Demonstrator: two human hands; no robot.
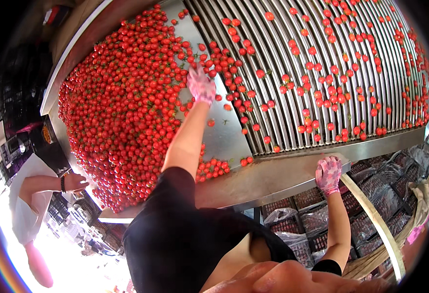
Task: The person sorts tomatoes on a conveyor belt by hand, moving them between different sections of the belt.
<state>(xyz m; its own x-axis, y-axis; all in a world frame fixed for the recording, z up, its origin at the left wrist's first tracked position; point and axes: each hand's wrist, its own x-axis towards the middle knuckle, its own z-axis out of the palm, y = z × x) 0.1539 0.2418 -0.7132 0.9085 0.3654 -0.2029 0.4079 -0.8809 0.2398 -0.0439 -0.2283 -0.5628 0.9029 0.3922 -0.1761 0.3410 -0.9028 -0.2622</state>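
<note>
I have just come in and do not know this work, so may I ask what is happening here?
A person in patterned pink gloves is working at a metal tray heaped with small red tomatoes. The left hand is at the right edge of the heap; the right hand rests on the metal side wall. Other tomatoes lie scattered across the metal rollers to the right. At the far left, another person's hand is near the tray's edge.
</note>
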